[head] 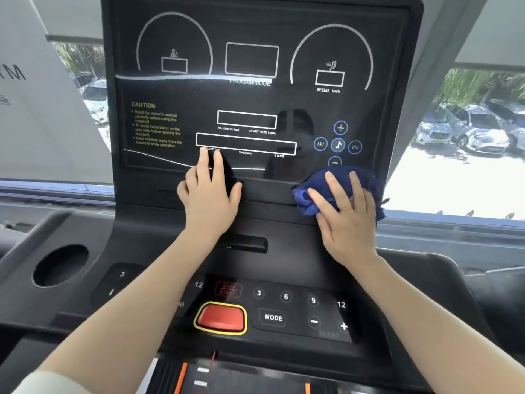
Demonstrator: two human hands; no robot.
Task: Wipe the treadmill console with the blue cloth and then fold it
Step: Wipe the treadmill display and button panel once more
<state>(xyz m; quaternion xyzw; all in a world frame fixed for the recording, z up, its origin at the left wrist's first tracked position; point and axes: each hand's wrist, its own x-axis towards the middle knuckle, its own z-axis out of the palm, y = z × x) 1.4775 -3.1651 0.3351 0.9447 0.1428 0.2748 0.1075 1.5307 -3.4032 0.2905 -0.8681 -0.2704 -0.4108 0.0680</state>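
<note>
Two bare hands rested on the glossy black treadmill console [255,103]. The soft, bunched blue cloth [309,200] lay crumpled at the display's lower right edge, with no clear long axis. The right hand [345,220] pressed it flat, fingers spread. The left hand [208,194] lay open-palmed, empty, against the panel's lower edge.

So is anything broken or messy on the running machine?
Nothing looks broken or spilled. The blue cloth is bunched up under the right hand, wiping the console at its lower right edge. The left hand just rests flat beside it.
</note>
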